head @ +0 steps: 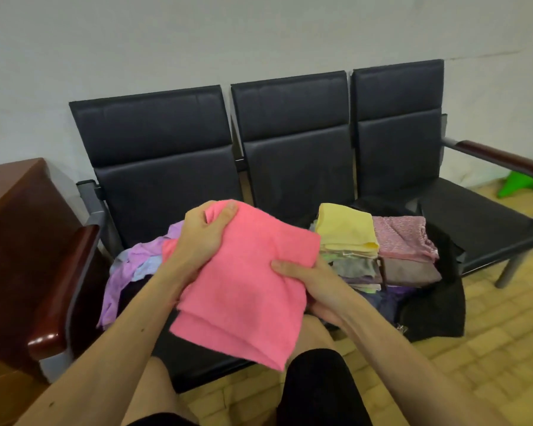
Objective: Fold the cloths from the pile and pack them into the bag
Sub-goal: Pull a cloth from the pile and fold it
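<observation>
Pink terry-like fabric dominates the centre of view: one pink cloth (243, 281), already doubled over so that layered edges show at its lower corner, is held in the air above the front of the seating.

Hands: the left hand (205, 233) grasps the upper left edge, thumb over the top of the fabric and fingers behind it. The right hand (308, 281) grasps the right edge, thumb lying on the pink face and fingers underneath. Neither is released.

Step in hand, as judged: folding, partway through. The cloth appears folded at least once but remains broader than the packed pieces. The next move likely calls for one more fold to bring it down to their footprint, then a carry to the right and a flat placement on a stack, without tipping that stack.

Location of task items:
- Unfolded pile of lilac and pale blue cloths (136, 265), on the left seat, partly hidden behind the left forearm.
- Open black fabric bag (434, 302), on the seat to the right of the held cloth, its side slumped down.
- Inside it, folded cloths in two stacks side by side: one topped by a yellow folded cloth (345, 230), the other by a pink speckled folded cloth (403, 238).

Count: one cloth in hand; two stacks in the bag, layers too compressed to count; loose pile not countable; one bag; one row of three dark padded seats (293, 130).
</observation>
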`<state>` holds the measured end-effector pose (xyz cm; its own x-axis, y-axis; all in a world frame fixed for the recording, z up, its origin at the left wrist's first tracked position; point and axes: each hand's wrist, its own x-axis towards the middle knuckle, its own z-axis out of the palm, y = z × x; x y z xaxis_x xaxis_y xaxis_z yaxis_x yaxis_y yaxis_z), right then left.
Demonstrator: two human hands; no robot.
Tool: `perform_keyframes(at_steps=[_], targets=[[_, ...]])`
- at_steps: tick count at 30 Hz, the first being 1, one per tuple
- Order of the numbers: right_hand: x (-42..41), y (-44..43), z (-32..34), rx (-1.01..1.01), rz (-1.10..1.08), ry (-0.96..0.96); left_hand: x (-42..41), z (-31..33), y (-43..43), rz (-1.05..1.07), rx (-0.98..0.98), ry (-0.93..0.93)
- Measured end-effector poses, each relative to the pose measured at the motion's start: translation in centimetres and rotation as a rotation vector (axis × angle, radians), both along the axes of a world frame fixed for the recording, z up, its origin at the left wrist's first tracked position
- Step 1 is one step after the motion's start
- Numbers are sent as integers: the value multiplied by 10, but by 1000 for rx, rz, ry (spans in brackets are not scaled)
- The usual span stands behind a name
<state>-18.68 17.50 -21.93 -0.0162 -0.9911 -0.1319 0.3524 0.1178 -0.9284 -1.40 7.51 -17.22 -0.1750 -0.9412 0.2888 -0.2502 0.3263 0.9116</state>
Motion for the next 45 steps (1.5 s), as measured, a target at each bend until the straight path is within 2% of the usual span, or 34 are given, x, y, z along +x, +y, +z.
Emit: perform_keyframes(at_steps=[3,5,8,10,12,14,16,19,22,26,29,36,42,43,45], targets=[[-20,-2,2,70,-47,-102,-20,-20,2,37,431,215],[-34,-4,-1,92,-44,-138,-35,-36,3,-61,719,432],[-60,-8,-7,121,-100,-232,-60,-69,-5,-188,917,751],[-78,-12,-15,166,-160,-293,-76,-93,-8,-285,1006,758],[-101,-19,-27,215,-212,-316,-97,-115,-11,-443,1097,661],[-124,-26,-39,257,-254,-259,-118,-123,-16,-478,1060,468],[-149,-36,-54,304,-289,-97,-140,-133,-31,-412,965,269],[-182,-57,-77,334,-316,148,-172,-142,-60,-363,801,127],[-217,-91,-92,221,-374,400,-202,-145,-94,-355,625,28],[-263,-152,-100,97,-489,672,-245,-148,-151,-341,495,19],[-283,-193,-114,63,-540,733,-272,-163,-190,-317,448,0],[-307,-222,-169,190,-573,782,-294,-221,-230,-335,527,-184],[-307,-225,-179,346,-539,855,-285,-241,-236,-345,590,-142],[-308,-223,-175,376,-546,880,-285,-239,-235,-356,590,-156],[-298,-224,-165,367,-643,1113,-265,-228,-236,-334,595,-178]])
